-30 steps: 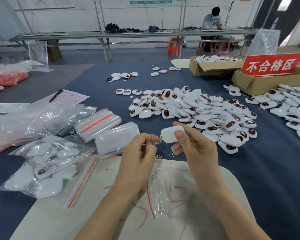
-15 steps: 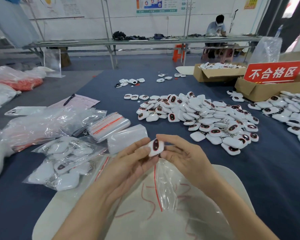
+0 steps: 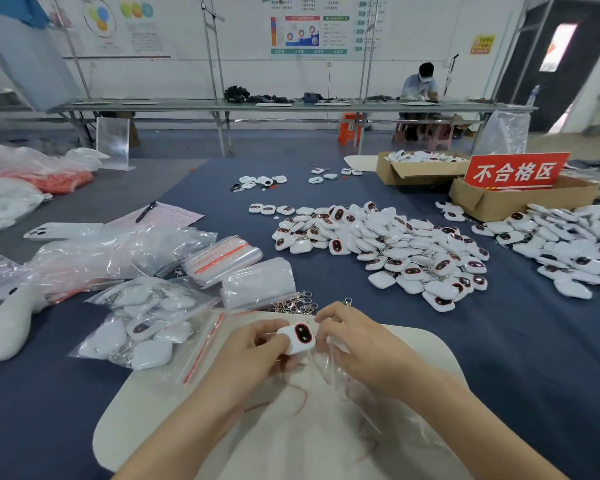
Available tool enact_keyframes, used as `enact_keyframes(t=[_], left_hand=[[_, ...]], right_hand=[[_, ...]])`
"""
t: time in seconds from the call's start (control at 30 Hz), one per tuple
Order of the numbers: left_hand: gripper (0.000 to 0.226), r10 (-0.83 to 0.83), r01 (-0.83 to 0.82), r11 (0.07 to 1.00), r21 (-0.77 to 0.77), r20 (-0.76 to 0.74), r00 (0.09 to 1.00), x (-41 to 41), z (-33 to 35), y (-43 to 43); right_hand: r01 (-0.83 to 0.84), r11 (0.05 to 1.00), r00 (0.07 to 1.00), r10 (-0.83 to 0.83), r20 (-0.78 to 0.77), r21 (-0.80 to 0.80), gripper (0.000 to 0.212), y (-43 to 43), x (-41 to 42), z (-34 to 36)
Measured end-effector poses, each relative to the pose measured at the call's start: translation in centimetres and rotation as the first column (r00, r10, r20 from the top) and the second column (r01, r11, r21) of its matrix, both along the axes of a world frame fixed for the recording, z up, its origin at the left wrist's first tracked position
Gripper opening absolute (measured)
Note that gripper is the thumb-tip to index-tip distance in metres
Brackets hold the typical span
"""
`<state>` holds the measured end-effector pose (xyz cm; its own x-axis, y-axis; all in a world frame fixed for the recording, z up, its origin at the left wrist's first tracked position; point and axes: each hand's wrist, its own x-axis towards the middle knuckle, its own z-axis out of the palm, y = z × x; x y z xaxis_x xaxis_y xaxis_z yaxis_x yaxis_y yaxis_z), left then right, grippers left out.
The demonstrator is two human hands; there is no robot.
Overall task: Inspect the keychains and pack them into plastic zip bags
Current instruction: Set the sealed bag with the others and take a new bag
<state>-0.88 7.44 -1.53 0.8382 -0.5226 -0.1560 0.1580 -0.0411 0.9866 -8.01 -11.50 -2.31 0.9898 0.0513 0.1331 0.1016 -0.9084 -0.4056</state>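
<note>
A white keychain [image 3: 298, 337] with a dark red-rimmed oval face sits between my two hands, face up. My left hand [image 3: 253, 355] pinches its left side. My right hand [image 3: 357, 344] touches its right edge and pinches the mouth of a clear zip bag [image 3: 329, 372] lying on the white board [image 3: 430, 344]. A big pile of loose keychains [image 3: 388, 244] lies ahead on the blue cloth. A packed zip bag [image 3: 142, 320] full of keychains lies to the left.
Stacks of empty zip bags [image 3: 229, 261] and loose metal clasps [image 3: 295, 303] lie just beyond my hands. A second keychain pile [image 3: 568, 244], two cardboard boxes [image 3: 492, 202] and a red sign [image 3: 515, 171] stand right. A pen on paper [image 3: 146, 212] and crumpled plastic lie left.
The keychain was turned from its plain back to its dark face and brought down toward the bag. Both hands dropped lower over the white board.
</note>
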Motion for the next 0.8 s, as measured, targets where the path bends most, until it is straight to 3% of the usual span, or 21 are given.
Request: enact_keyframes(t=[0.1,0.2,0.27,0.47,0.6,0.67,0.8], left_hand=[[0.021,0.021,-0.024,0.996,0.087,0.033,0.999,-1.0,-0.2,-0.2],[0.018,-0.046,-0.012,0.967,0.253,0.221,0.974,-1.4,-0.1,-0.1],[0.02,-0.12,0.039,0.952,0.302,0.254,0.96,-1.4,-0.2,-0.1],[0.011,-0.138,0.111,0.967,0.228,0.105,0.985,-1.0,-0.1,-0.8],[0.027,-0.36,0.284,0.883,0.373,0.152,0.92,-1.9,-0.7,-1.0],[0.028,-0.424,0.355,0.85,0.389,0.106,0.899,-1.8,-0.9,-0.9],[0.021,-0.458,0.458,0.866,0.202,-0.046,0.888,-1.3,-1.0,-0.2]], right_hand=[[0.02,0.996,1.0,-0.019,-0.008,0.085,0.016,0.3,-0.5,0.4],[0.033,0.998,0.999,-0.036,0.039,0.061,0.016,0.5,-1.0,0.4],[0.048,0.998,0.996,-0.05,0.067,0.035,0.016,0.8,-1.0,0.3],[0.071,0.996,0.985,-0.062,0.163,-0.05,0.017,1.5,-0.7,-0.3],[0.076,0.995,0.974,-0.062,0.219,-0.057,0.018,1.9,-0.5,-0.5],[0.093,0.995,0.971,-0.083,0.225,-0.037,0.021,2.1,-0.4,-0.8],[0.155,0.981,0.957,-0.178,0.23,0.115,0.022,1.8,-0.5,-1.4]])
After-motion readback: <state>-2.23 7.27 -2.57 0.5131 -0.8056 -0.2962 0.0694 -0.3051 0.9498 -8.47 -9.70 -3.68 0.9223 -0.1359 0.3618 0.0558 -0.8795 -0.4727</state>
